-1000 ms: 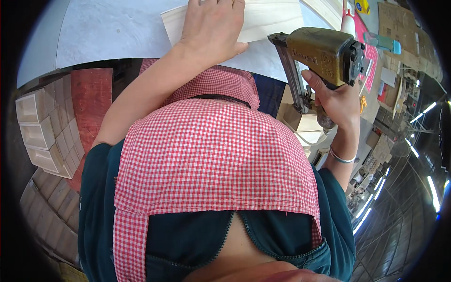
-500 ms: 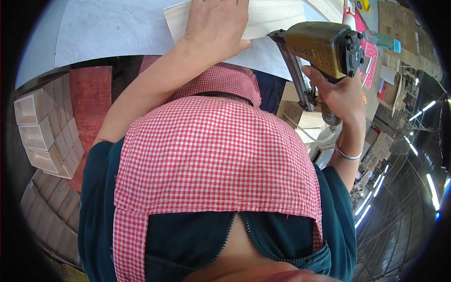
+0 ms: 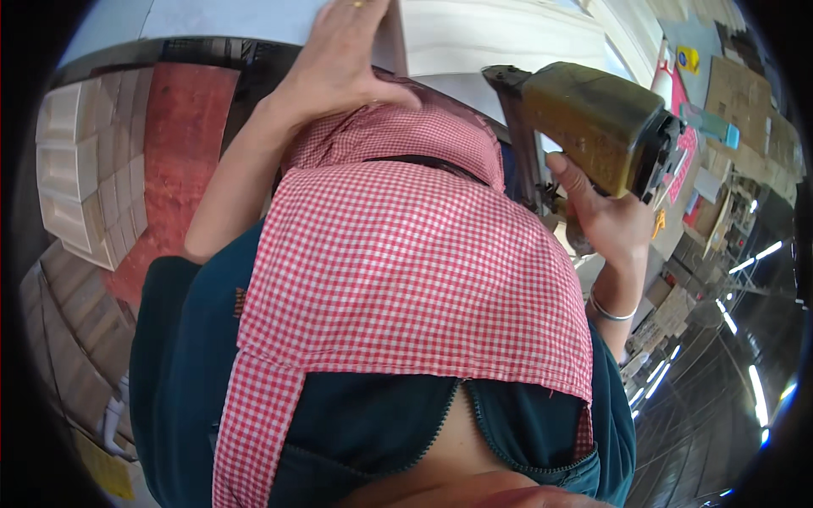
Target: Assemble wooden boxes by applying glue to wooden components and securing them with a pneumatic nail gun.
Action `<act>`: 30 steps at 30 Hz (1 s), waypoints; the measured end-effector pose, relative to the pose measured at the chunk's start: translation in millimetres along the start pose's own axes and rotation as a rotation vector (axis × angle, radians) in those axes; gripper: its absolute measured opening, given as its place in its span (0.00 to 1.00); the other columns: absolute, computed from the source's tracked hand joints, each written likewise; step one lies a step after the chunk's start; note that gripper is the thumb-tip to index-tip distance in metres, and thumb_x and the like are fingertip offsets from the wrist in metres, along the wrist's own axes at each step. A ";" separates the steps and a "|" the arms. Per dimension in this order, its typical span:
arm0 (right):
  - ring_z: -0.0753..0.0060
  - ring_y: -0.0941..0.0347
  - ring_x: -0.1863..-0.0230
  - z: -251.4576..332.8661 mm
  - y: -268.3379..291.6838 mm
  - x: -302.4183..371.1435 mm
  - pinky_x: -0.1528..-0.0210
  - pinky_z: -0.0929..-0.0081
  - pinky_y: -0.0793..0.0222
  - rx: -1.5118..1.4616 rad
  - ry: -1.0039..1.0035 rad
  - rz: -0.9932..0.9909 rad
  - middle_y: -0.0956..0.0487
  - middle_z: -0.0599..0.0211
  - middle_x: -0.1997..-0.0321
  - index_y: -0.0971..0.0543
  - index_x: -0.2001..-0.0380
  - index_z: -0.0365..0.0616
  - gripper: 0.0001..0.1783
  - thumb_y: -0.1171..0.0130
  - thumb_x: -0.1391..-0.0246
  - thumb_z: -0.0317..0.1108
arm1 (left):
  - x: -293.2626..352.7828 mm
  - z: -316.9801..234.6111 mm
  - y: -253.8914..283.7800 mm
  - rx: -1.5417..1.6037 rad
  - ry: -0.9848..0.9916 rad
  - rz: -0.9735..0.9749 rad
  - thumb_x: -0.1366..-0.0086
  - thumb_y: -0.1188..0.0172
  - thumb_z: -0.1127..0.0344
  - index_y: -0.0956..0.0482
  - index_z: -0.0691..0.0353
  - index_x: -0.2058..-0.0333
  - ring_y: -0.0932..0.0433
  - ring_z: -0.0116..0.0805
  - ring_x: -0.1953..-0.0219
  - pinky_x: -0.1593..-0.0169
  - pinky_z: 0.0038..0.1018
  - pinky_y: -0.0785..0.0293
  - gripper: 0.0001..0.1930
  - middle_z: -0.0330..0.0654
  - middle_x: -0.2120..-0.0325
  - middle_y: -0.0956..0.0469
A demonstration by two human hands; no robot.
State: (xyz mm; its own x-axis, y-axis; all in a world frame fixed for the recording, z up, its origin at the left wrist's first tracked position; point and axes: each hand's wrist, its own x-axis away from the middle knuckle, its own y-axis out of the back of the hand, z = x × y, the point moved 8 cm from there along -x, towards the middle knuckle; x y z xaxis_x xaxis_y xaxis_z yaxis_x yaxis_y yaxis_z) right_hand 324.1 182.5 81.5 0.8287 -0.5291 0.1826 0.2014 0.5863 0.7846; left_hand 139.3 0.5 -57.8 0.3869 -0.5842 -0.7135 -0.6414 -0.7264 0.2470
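My right hand [image 3: 605, 216] is wrapped round the handle of a pneumatic nail gun [image 3: 593, 123], a worn brass-coloured tool with a dark magazine. Its dark nose points left, close to the near edge of a pale wooden piece [image 3: 508, 34] at the top of the view. Beside that piece's left edge is my left hand [image 3: 339, 72], thumb stretched out to the right and fingers reaching up. The fingertips are cut off by the top of the picture. I cannot tell whether the left hand touches the wood.
A light worktop [image 3: 224, 19] runs along the top. To the left, pale wooden drawer boxes [image 3: 68, 190] are stacked beside a red-brown board [image 3: 186, 135]. At the right are a teal-capped clear bottle [image 3: 711, 125], a yellow item [image 3: 687, 59] and cardboard [image 3: 737, 93].
The wooden piece has turned and shifted right. My left hand has moved left, from flat on top of the wood to beside its edge. The nail gun has tilted and dropped slightly.
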 end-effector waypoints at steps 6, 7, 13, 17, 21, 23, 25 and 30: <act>0.53 0.16 0.60 20.4 -37.8 2.1 0.61 0.66 0.18 0.013 0.017 0.133 0.16 0.53 0.56 0.20 0.54 0.37 0.26 0.22 0.54 0.37 | 0.2 23.1 -14.6 -0.487 0.481 0.299 0.57 0.30 0.25 0.51 0.76 0.31 0.43 0.60 0.30 0.28 0.49 0.51 0.70 0.66 0.33 0.44; 0.53 0.16 0.60 20.7 -40.0 2.5 0.61 0.66 0.18 0.008 -0.010 0.128 0.16 0.53 0.56 0.20 0.54 0.37 0.27 0.22 0.54 0.38 | 0.1 23.4 -14.6 -0.485 0.478 0.301 0.57 0.31 0.25 0.50 0.76 0.32 0.42 0.60 0.31 0.28 0.49 0.50 0.69 0.66 0.34 0.43; 0.52 0.16 0.59 18.4 -44.8 3.9 0.60 0.66 0.18 0.007 -0.103 0.124 0.16 0.52 0.56 0.20 0.54 0.37 0.28 0.21 0.54 0.40 | 2.8 25.9 -13.9 -0.483 0.434 0.270 0.54 0.33 0.25 0.47 0.77 0.33 0.40 0.59 0.32 0.29 0.49 0.49 0.67 0.66 0.36 0.39; 0.51 0.17 0.58 12.5 -45.6 8.5 0.59 0.65 0.18 0.013 -0.140 0.088 0.16 0.52 0.55 0.20 0.53 0.37 0.29 0.21 0.55 0.41 | 3.4 29.3 -16.2 -0.434 0.539 0.341 0.53 0.33 0.25 0.46 0.78 0.34 0.40 0.59 0.32 0.29 0.49 0.49 0.65 0.66 0.36 0.39; 0.52 0.17 0.58 14.8 -43.0 11.5 0.58 0.64 0.18 0.025 -0.154 0.042 0.16 0.52 0.55 0.21 0.53 0.37 0.29 0.21 0.55 0.41 | 6.8 32.8 -17.2 -0.412 0.574 0.357 0.52 0.34 0.26 0.46 0.78 0.34 0.41 0.59 0.31 0.29 0.49 0.49 0.64 0.66 0.36 0.39; 0.52 0.17 0.58 20.3 -41.3 11.0 0.57 0.63 0.18 0.042 -0.141 0.025 0.16 0.52 0.55 0.21 0.53 0.37 0.29 0.21 0.55 0.41 | 5.0 25.2 -13.4 -0.462 0.409 0.231 0.52 0.33 0.27 0.45 0.78 0.34 0.42 0.59 0.30 0.28 0.49 0.49 0.64 0.65 0.36 0.39; 0.52 0.17 0.58 26.5 -40.6 6.1 0.57 0.63 0.19 0.053 -0.129 0.020 0.16 0.53 0.55 0.21 0.53 0.37 0.29 0.21 0.54 0.40 | 2.3 18.8 -7.8 -0.490 0.329 0.162 0.51 0.33 0.27 0.45 0.78 0.34 0.42 0.59 0.30 0.28 0.49 0.49 0.63 0.65 0.36 0.39; 0.53 0.17 0.58 40.5 -45.0 -18.8 0.58 0.64 0.19 0.112 -0.182 0.105 0.16 0.53 0.55 0.21 0.53 0.37 0.29 0.21 0.54 0.40 | -2.7 12.8 -6.6 -0.400 0.387 0.216 0.51 0.31 0.30 0.45 0.78 0.34 0.45 0.58 0.29 0.28 0.49 0.50 0.62 0.65 0.36 0.39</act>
State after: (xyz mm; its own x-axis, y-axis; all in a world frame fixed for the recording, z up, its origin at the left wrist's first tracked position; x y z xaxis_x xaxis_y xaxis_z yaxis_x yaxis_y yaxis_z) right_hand 278.3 141.3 66.7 0.7326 -0.5762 0.3625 0.0515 0.5779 0.8145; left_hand 133.9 11.5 -65.9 0.5371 -0.7685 -0.3477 -0.4617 -0.6128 0.6413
